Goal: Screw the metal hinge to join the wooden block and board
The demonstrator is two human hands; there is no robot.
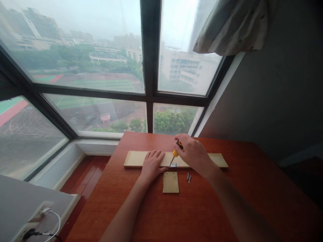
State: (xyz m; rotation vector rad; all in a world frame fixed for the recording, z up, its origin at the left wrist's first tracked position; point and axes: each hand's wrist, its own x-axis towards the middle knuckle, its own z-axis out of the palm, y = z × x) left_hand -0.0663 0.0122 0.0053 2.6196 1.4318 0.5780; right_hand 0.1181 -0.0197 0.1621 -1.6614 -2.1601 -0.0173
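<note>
A long pale wooden board point(135, 158) lies crosswise on the table. My left hand point(152, 166) rests flat on it with the fingers stretched out, the thumb reaching along its front edge. My right hand point(193, 151) is wrapped round a screwdriver point(175, 153) with a yellow and black handle. The screwdriver slants down, its tip at a small silver metal piece point(173, 165), perhaps a hinge, by the board's front edge. Just in front lies a small squarish wooden piece point(171, 183) with two dark holes near its upper edge. Two screws point(189, 179) lie to the right of it.
The reddish-brown table point(202, 215) stands by a large dark-framed window point(149, 67). A curtain point(234, 30) hangs at upper right, beside a grey wall point(272, 87). At lower left, plugs with cables sit in a wall socket point(41, 213).
</note>
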